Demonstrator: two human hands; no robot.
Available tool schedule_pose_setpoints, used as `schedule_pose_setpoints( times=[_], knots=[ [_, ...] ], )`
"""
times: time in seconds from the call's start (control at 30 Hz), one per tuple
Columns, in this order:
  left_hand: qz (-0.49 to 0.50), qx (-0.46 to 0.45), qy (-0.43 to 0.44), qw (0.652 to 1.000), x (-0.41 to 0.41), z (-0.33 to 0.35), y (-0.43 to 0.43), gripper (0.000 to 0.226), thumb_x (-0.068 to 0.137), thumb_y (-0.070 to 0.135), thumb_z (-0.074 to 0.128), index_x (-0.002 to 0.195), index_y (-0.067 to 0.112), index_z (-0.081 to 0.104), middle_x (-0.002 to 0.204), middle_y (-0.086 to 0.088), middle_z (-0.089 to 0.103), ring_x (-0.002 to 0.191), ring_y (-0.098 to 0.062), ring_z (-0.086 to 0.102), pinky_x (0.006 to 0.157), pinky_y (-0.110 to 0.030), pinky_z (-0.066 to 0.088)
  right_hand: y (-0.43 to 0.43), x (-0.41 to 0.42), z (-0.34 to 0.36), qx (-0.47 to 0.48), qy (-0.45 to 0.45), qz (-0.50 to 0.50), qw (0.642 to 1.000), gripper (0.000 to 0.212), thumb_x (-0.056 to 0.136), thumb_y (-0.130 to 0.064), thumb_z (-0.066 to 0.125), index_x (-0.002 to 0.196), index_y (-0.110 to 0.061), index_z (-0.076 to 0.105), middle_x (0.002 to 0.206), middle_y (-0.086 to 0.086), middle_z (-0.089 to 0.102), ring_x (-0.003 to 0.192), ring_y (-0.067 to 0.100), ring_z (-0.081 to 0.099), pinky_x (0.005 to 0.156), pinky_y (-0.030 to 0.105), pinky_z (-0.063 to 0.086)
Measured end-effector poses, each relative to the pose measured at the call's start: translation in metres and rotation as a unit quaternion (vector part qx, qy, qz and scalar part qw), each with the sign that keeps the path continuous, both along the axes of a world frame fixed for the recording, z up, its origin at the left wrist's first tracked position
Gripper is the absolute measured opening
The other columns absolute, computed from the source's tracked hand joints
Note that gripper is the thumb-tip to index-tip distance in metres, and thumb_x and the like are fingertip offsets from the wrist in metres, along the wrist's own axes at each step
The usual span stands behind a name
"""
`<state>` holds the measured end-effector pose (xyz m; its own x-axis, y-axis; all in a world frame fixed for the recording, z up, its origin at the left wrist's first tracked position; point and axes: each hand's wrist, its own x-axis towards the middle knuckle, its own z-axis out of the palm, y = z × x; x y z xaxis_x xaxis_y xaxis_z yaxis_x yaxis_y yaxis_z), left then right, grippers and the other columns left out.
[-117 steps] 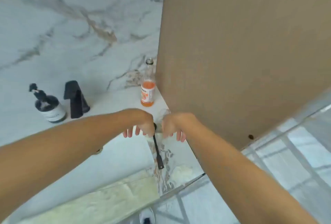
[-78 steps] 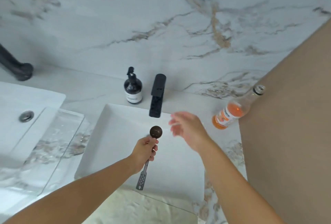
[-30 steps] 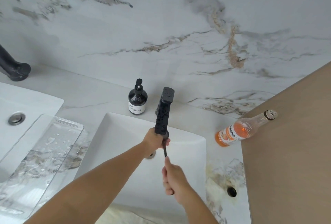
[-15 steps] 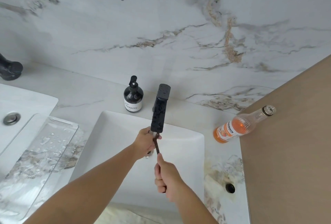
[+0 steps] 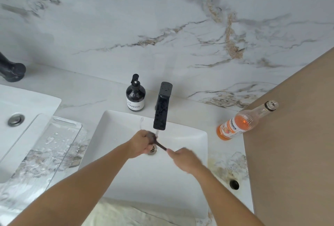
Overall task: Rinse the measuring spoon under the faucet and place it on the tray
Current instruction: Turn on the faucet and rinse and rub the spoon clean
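Both grips (image 5: 184,159) on measuring spoon (image 5: 159,144)

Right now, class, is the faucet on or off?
On. A thin stream of water falls from the faucet spout onto the spoon held over the sink.

The bowl of the measuring spoon (image 5: 156,142) is mostly hidden behind the fingers of the left hand (image 5: 140,143), and its handle end disappears inside the blurred right hand (image 5: 184,159), so the grip there is not clear. The sink drain (image 5: 152,151) shows only partly under the left hand. At the left edge of the countertop, the second black faucet (image 5: 10,71) and the second sink (image 5: 27,103) are cut off. The clear tray (image 5: 45,153) runs out of the picture at bottom left. The label of the soap bottle (image 5: 135,95) is too small to read
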<state>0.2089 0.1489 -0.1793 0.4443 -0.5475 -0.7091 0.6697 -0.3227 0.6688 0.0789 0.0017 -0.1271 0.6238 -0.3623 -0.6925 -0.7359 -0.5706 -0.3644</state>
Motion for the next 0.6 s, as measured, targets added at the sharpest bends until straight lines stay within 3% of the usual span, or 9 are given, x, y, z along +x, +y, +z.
schedule_pose_setpoints(
  times=[0.07,0.17,0.23,0.3,0.33,0.4,0.47,0.53,0.6],
  knots=[
    [-0.124,0.074,-0.075,0.987,-0.003,0.008,0.001,0.036,0.084,-0.019,0.027,0.083,0.002,0.056,0.061,-0.009,0.055,0.03,-0.009,0.044,0.037,-0.014,0.023,-0.021,0.002,0.003,-0.23,-0.026,0.153,0.961,0.058,0.091,-0.068,0.034,0.065,-0.022,0.056,0.072,-0.003,0.065,0.08,0.025,0.06,0.079,0.036,0.042],
    [-0.024,0.008,-0.065,0.998,-0.002,0.013,-0.008,0.031,0.089,-0.017,0.03,0.083,0.002,0.054,0.069,-0.012,0.051,0.036,-0.011,0.034,0.036,-0.017,0.021,-0.023,0.008,0.003,-0.33,-0.116,0.136,0.927,0.057,0.093,-0.067,0.031,0.083,-0.024,0.067,0.09,0.0,0.069,0.096,0.028,0.056,0.082,0.041,0.038],
    [0.134,-0.057,0.02,0.989,-0.002,0.012,-0.016,0.032,0.095,-0.013,0.029,0.078,0.006,0.048,0.07,-0.01,0.045,0.04,-0.01,0.027,0.035,-0.019,0.017,-0.004,0.007,-0.008,-0.211,-0.108,0.024,0.971,0.055,0.093,-0.067,0.033,0.074,-0.022,0.058,0.088,0.005,0.07,0.092,0.03,0.06,0.077,0.037,0.043],
    [0.191,-0.073,0.06,0.977,0.0,0.011,-0.023,0.033,0.098,-0.008,0.027,0.075,0.007,0.045,0.071,-0.01,0.045,0.038,-0.009,0.023,0.034,-0.02,0.015,0.018,0.005,-0.017,0.022,-0.039,-0.104,0.994,0.056,0.094,-0.065,0.033,0.064,-0.019,0.047,0.072,0.005,0.062,0.069,0.025,0.058,0.062,0.029,0.043],
    [0.166,-0.059,0.042,0.983,-0.001,0.015,-0.024,0.032,0.098,-0.007,0.028,0.077,0.006,0.047,0.071,-0.01,0.049,0.037,-0.009,0.023,0.034,-0.02,0.015,0.025,0.002,-0.02,0.117,0.002,-0.153,0.981,0.056,0.093,-0.065,0.032,0.063,-0.02,0.044,0.063,0.002,0.053,0.055,0.021,0.05,0.054,0.025,0.037],
    [0.043,-0.014,-0.045,0.998,0.001,0.023,-0.021,0.033,0.096,-0.009,0.028,0.077,0.006,0.05,0.07,-0.009,0.054,0.037,-0.009,0.025,0.035,-0.019,0.018,0.025,-0.008,-0.021,0.147,0.035,-0.149,0.977,0.056,0.092,-0.067,0.031,0.064,-0.02,0.045,0.058,-0.002,0.047,0.048,0.017,0.046,0.054,0.025,0.035],
    [-0.089,0.037,-0.104,0.99,0.005,0.03,-0.015,0.038,0.093,-0.01,0.027,0.071,0.01,0.05,0.063,-0.006,0.051,0.034,-0.008,0.034,0.034,-0.016,0.024,0.009,-0.015,-0.026,-0.081,-0.011,-0.059,0.995,0.052,0.092,-0.069,0.035,0.073,-0.025,0.056,0.076,-0.002,0.058,0.076,0.021,0.058,0.075,0.034,0.044],
    [-0.111,0.045,-0.064,0.991,0.005,0.032,-0.014,0.039,0.092,-0.011,0.02,0.075,0.008,0.05,0.063,-0.008,0.047,0.037,-0.012,0.039,0.033,-0.013,0.024,-0.004,-0.017,-0.025,-0.302,-0.101,-0.071,0.945,0.043,0.087,-0.069,0.048,0.093,-0.029,0.063,0.103,0.0,0.058,0.102,0.025,0.051,0.088,0.043,0.039],
    [-0.017,0.009,-0.001,1.0,-0.001,0.027,-0.019,0.04,0.088,-0.014,0.017,0.08,0.005,0.05,0.068,-0.008,0.044,0.044,-0.013,0.03,0.037,-0.014,0.018,-0.006,-0.012,-0.023,-0.3,-0.176,-0.219,0.911,0.052,0.08,-0.061,0.066,0.119,-0.029,0.056,0.129,0.008,0.047,0.117,0.031,0.045,0.094,0.049,0.039]
  ],
)
